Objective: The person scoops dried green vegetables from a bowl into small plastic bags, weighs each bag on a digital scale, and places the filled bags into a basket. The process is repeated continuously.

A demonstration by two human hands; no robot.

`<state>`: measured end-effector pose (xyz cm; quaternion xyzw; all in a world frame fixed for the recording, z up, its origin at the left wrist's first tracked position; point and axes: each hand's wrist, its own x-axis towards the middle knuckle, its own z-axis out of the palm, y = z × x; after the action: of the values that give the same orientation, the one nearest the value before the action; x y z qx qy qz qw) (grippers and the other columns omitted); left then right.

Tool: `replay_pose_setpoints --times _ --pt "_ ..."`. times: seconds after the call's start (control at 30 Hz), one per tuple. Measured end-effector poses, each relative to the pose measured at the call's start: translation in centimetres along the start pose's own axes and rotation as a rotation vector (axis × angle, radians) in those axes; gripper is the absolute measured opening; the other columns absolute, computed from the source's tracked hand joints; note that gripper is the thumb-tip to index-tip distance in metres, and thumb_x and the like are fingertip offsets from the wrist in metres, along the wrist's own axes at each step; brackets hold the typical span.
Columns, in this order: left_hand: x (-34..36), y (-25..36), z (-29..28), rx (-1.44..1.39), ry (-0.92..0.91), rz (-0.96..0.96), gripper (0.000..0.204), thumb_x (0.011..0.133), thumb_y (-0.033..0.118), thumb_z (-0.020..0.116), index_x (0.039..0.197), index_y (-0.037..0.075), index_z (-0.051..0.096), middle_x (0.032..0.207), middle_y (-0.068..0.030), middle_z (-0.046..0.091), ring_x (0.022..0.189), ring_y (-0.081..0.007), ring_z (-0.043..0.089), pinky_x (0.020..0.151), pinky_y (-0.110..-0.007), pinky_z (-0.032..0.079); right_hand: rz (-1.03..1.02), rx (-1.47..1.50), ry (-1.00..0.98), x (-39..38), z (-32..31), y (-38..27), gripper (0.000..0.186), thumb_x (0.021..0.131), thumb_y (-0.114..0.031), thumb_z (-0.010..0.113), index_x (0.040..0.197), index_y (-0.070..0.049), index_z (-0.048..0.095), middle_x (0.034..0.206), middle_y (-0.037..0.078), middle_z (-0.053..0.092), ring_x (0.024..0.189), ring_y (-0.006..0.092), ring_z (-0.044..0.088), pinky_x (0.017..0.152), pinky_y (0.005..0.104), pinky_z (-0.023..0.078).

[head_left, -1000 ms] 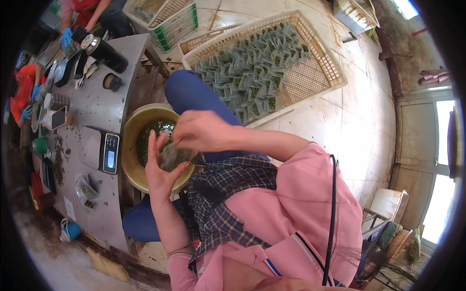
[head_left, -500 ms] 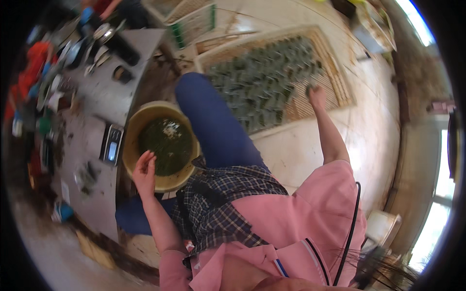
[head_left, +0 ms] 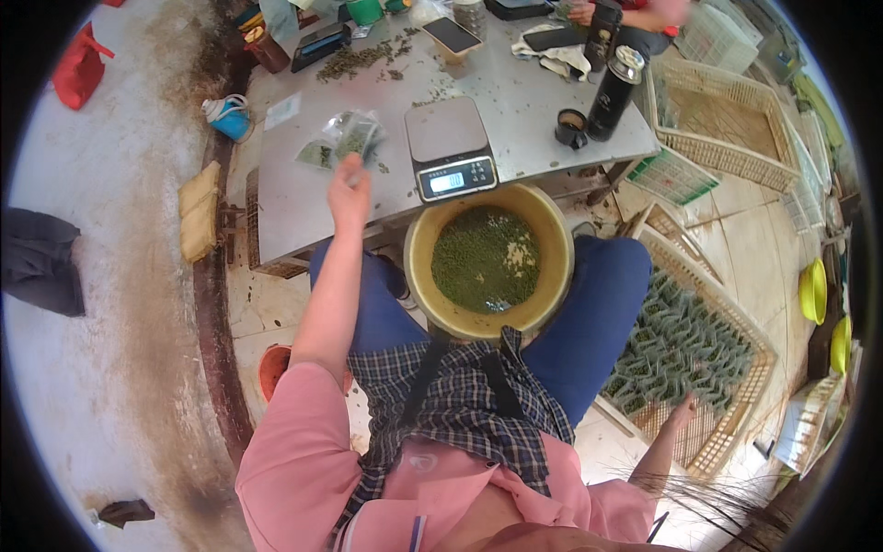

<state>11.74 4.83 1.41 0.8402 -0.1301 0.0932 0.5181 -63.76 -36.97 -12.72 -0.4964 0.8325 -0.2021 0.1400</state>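
Note:
My left hand (head_left: pixel 349 193) reaches over the metal table, its fingers closed at the lower edge of a clear plastic bag (head_left: pixel 359 136) with green bits inside. A similar bag (head_left: pixel 315 155) lies just left of it. Low on the right, my right hand (head_left: pixel 678 419) is at the near end of tight rows of small filled bags (head_left: pixel 676 345) in a shallow cream crate (head_left: pixel 759 373). Its fingers look pinched against an end bag, though they are small and partly hidden. Between my knees stands a yellow basin (head_left: pixel 558 235) holding wet green bits with a pale patch.
A digital scale (head_left: pixel 448 138) sits at the edge of the metal table (head_left: pixel 294 216). Right of it stand a black flask (head_left: pixel 614 97) and a dark cup (head_left: pixel 570 129). Another person's hand (head_left: pixel 581 13) shows at the far side. More crates (head_left: pixel 727 152) stand at the far right.
My view has swung left, toward the table. My left hand has gone from above the basin to the bags on the table. The right hand stays at the crate, down at the bag rows.

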Motion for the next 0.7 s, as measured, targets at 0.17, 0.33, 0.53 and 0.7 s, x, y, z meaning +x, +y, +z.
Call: replay_pose_setpoints --times 0.17,0.33,0.53,0.7 --pt "8.1 -5.3 -0.7 0.657 0.332 0.006 0.049 0.086 0.015 0.059 0.134 0.009 0.049 0.136 -0.0163 0.050 0.129 -0.0324 0.043 0.105 -0.038 0.036 -0.280 0.166 0.241 -3.0 -1.4 -3.8 0.059 0.090 -0.045 0.060 0.121 0.004 0.055 0.123 0.021 0.058 0.110 0.0318 0.057 0.094 0.0410 0.044" --pt "13.2 -13.2 -6.4 0.638 0.204 0.132 0.035 0.090 0.010 0.051 0.124 0.011 0.059 0.128 -0.0186 0.056 0.122 -0.0359 0.049 0.103 -0.042 0.039 -0.455 0.571 -0.001 -11.4 -1.4 -16.1 0.033 0.094 -0.020 0.061 0.118 0.002 0.058 0.130 0.014 0.055 0.107 0.0207 0.056 0.087 0.0322 0.048" --pt "9.9 -7.2 -7.2 -0.097 0.273 -0.238 0.026 0.096 0.007 0.042 0.110 0.005 0.063 0.098 -0.0122 0.067 0.084 -0.0235 0.068 0.071 -0.032 0.056 -0.922 0.810 -0.136 -19.3 -2.7 -26.5 0.015 0.092 -0.004 0.058 0.106 0.001 0.063 0.132 0.014 0.054 0.118 0.0255 0.053 0.099 0.0349 0.042" --pt "6.8 0.0 -6.3 -0.285 0.183 -0.068 0.027 0.098 0.008 0.040 0.114 0.003 0.062 0.100 -0.0095 0.065 0.076 -0.0146 0.065 0.067 -0.028 0.055 -1.178 0.804 -0.500 -29.6 -1.7 -33.8 0.016 0.083 0.007 0.060 0.096 -0.001 0.065 0.109 0.013 0.066 0.103 0.0244 0.061 0.092 0.0332 0.045"
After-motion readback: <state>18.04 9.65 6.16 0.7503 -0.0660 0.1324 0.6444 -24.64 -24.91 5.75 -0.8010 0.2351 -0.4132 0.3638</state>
